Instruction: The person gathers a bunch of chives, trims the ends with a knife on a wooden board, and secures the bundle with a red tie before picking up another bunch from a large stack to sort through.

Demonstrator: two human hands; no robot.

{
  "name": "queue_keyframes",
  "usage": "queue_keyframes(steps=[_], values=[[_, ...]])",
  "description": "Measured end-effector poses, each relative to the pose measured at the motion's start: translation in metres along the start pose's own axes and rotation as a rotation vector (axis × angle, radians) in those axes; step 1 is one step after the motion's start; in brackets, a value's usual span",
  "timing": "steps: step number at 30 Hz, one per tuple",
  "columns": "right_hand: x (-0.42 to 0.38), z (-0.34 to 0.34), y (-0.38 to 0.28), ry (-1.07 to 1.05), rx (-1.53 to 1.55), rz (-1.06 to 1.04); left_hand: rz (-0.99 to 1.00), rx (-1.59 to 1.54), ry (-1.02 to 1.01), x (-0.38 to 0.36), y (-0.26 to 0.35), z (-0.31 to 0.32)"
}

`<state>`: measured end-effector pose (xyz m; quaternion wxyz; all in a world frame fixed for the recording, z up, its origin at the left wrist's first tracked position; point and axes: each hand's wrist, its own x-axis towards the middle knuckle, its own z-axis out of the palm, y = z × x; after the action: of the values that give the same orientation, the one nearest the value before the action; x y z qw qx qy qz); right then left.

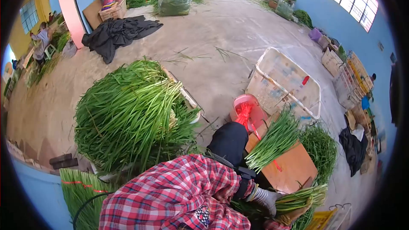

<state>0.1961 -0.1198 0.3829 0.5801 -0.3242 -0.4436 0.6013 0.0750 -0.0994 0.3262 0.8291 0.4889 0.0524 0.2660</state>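
Note:
My left hand (266,200), in a grey striped glove below a red plaid sleeve, reaches across to the lower right. Its fingers are closed against the stem end of a bunch of garlic chives (304,199). Under that bunch, at the bottom edge, my right hand (293,217) shows only partly, wrapped round the stems. Another bunch of chives (275,140) lies across a brown wooden board (289,172), beside red ties. Red plastic strips (243,114) hang in a pink basin (255,110) just beyond my knee.
A big heap of chives (128,110) stands to the left. Ahead right is a white plastic crate (283,89); loose chives (318,151) lie beside the board. Tied chives (79,187) stand lower left. Black cloth (117,36) lies on the floor; a person (42,38) sits far left.

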Motion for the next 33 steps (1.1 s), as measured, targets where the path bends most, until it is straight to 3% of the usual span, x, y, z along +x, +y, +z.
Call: queue_keyframes(steps=[5, 6, 7, 8, 9, 10, 11, 12, 14, 16, 18, 19, 20, 22, 24, 25, 26, 28, 29, 30, 33], values=[[0.025, -0.023, -0.017, 0.019, -0.022, -0.054, 0.015, -0.042, 0.022, 0.002, 0.014, -0.02], [0.029, -0.042, -0.025, 0.046, -0.023, -0.087, -0.154, 0.081, 0.056, 0.009, 0.016, -0.035], [0.038, -0.049, -0.037, 0.289, 0.008, -0.119, -0.415, 0.084, 0.028, 0.009, 0.037, -0.048], [0.039, -0.067, -0.052, 0.359, -0.034, -0.146, 0.304, 0.615, -0.375, 0.007, 0.009, -0.096], [0.04, -0.096, -0.059, 0.403, -0.065, -0.162, 0.165, 0.039, -0.413, 0.012, 0.061, -0.087], [0.046, -0.129, -0.063, 0.526, -0.082, -0.13, 0.319, 0.765, -0.231, 0.017, 0.059, -0.108], [0.045, -0.162, -0.06, 0.614, -0.187, -0.122, -0.042, 0.53, -0.107, 0.026, 0.089, -0.092], [0.04, -0.194, -0.05, 0.664, -0.318, -0.082, -0.283, 0.334, 0.192, 0.039, 0.068, -0.133], [0.041, -0.265, -0.003, 0.639, -0.629, -0.125, -0.363, 0.202, 0.437, 0.069, 0.111, -0.108], [0.052, -0.324, 0.058, 0.654, -0.664, -0.017, -0.359, 0.183, 0.52, 0.094, 0.118, -0.11], [0.044, -0.321, 0.076, 0.662, -0.836, 0.215, -0.405, 0.223, 0.505, 0.101, 0.133, -0.092], [0.051, -0.319, 0.089, 0.67, -1.0, 0.163, -0.386, 0.351, 0.487, 0.112, 0.135, -0.092], [0.051, -0.323, 0.097, 0.624, -1.464, 0.178, -0.361, 0.484, 0.47, 0.127, 0.138, -0.092], [0.068, -0.305, 0.099, 0.558, -1.552, 0.582, -0.399, 0.565, 0.485, 0.159, 0.136, -0.095], [0.081, -0.316, 0.104, 0.491, -1.541, 0.643, -0.266, 1.022, 0.337, 0.191, 0.128, -0.11], [0.086, -0.323, 0.111, 0.542, -1.496, 0.651, -0.3, 1.37, 0.271, 0.206, 0.13, -0.111], [0.086, -0.332, 0.115, 0.594, -1.452, 0.663, -0.303, 1.375, 0.252, 0.222, 0.125, -0.111], [0.078, -0.338, 0.101, 0.648, -1.369, 0.589, -0.543, 1.972, 0.099, 0.253, 0.111, -0.113], [0.073, -0.341, 0.098, 0.682, -1.297, 0.508, -0.461, 1.998, 0.119, 0.264, 0.097, -0.114], [0.059, -0.361, 0.126, 0.842, -1.147, 0.108, -0.457, 2.092, 0.114, 0.276, 0.085, -0.105], [0.025, -0.363, 0.083, 1.021, -0.574, 0.051, -0.243, 2.236, -0.025, 0.296, 0.024, -0.143]])
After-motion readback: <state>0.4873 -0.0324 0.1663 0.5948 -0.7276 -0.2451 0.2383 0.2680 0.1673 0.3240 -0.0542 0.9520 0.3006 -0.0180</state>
